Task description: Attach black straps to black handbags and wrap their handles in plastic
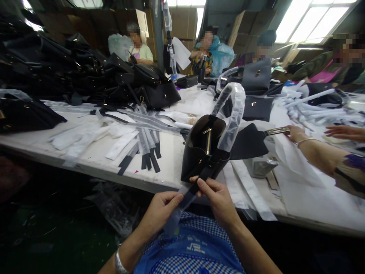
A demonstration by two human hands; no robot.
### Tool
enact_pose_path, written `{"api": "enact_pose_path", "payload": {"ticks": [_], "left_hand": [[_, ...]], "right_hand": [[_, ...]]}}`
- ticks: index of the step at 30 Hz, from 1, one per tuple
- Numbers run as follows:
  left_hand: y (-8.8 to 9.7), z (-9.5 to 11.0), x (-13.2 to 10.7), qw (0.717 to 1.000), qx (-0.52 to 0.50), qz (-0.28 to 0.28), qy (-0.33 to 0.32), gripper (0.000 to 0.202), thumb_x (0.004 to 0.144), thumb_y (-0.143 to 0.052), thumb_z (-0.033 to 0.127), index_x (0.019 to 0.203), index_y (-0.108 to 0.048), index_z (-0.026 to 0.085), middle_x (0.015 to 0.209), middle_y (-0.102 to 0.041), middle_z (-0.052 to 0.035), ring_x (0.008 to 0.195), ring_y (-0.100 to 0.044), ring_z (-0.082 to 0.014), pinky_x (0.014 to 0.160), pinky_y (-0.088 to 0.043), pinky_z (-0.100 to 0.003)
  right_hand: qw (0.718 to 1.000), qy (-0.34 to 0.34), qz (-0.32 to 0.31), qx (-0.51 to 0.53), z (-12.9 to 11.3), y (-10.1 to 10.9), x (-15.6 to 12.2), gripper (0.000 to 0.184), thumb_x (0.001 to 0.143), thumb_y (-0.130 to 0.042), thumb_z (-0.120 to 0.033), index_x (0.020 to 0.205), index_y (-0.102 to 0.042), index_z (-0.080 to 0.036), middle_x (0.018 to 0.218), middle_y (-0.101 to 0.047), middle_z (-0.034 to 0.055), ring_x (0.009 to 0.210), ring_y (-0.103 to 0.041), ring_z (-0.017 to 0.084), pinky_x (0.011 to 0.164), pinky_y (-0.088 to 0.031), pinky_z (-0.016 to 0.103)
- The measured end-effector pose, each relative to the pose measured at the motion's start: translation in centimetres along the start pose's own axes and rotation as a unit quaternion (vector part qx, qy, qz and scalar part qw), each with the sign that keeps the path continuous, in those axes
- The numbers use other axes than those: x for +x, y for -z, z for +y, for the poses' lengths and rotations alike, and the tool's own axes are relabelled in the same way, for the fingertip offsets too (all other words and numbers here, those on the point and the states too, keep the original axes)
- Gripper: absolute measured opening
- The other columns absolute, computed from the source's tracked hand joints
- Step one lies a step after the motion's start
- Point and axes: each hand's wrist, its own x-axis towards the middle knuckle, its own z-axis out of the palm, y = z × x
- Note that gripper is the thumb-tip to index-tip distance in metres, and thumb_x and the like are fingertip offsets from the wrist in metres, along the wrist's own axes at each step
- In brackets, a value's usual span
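Note:
A black handbag (199,152) stands at the near edge of the white table (171,167), its handle (232,110) wrapped in clear plastic and a gold zip pull showing inside. A black strap (201,179) hangs from the bag toward me. My right hand (216,198) pinches the strap just below the bag. My left hand (162,209) grips a clear plastic sleeve (175,217) that runs along the strap's lower end over my lap.
Several wrapped black straps (148,148) and plastic strips lie on the table to the left. Piles of black bags (71,72) fill the far left. A co-worker's arm (322,156) reaches in from the right. Other people sit across the table with bags (256,76).

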Motion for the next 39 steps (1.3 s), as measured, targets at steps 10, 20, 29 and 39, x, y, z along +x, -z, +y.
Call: {"api": "enact_pose_path", "payload": {"ticks": [10,20,29,39], "left_hand": [[-3.0,1.5,2.7,0.997,-0.045,0.024,-0.064,0.031,0.088,-0.062,0.045,0.095,-0.08,0.021,0.098,-0.076,-0.0072,0.094,-0.067,-0.0239,0.085,-0.05,-0.032],[-2.8,1.8,2.9,0.996,0.012,0.006,-0.09,0.022,0.083,-0.069,0.037,0.091,-0.08,0.02,0.093,-0.078,-0.008,0.089,-0.07,-0.0245,0.08,-0.053,-0.03],[-5.0,4.3,5.2,0.989,-0.095,0.082,-0.081,0.03,0.081,-0.071,0.042,0.091,-0.078,0.014,0.084,-0.078,-0.008,0.076,-0.07,-0.0208,0.067,-0.054,-0.026],[-5.3,5.2,6.5,0.981,-0.104,0.119,-0.115,0.024,0.077,-0.075,0.037,0.085,-0.077,0.015,0.081,-0.078,-0.0051,0.076,-0.071,-0.0191,0.071,-0.055,-0.024]], "right_hand": [[0.983,0.071,0.058,-0.16,-0.8,2.0,-0.4,0.056,0.096,-0.049,-0.052,0.058,-0.069,-0.017,0.074,-0.069,0.0073,0.061,-0.057,0.016,0.067,-0.046,0.03],[0.974,0.064,0.071,-0.206,-1.3,2.6,-0.6,0.044,0.096,-0.052,-0.049,0.076,-0.075,-0.017,0.059,-0.061,0.0021,0.059,-0.058,0.016,0.062,-0.043,0.027],[0.983,0.076,0.075,-0.149,-0.2,3.1,-0.7,0.054,0.099,-0.04,-0.054,0.079,-0.072,-0.016,0.058,-0.061,0.0014,0.057,-0.059,0.015,0.063,-0.046,0.026],[0.98,0.044,0.108,-0.161,-1.8,2.4,1.1,0.034,0.086,-0.065,-0.049,0.083,-0.074,-0.016,0.064,-0.067,0.0025,0.05,-0.055,0.012,0.048,-0.043,0.023]]}}
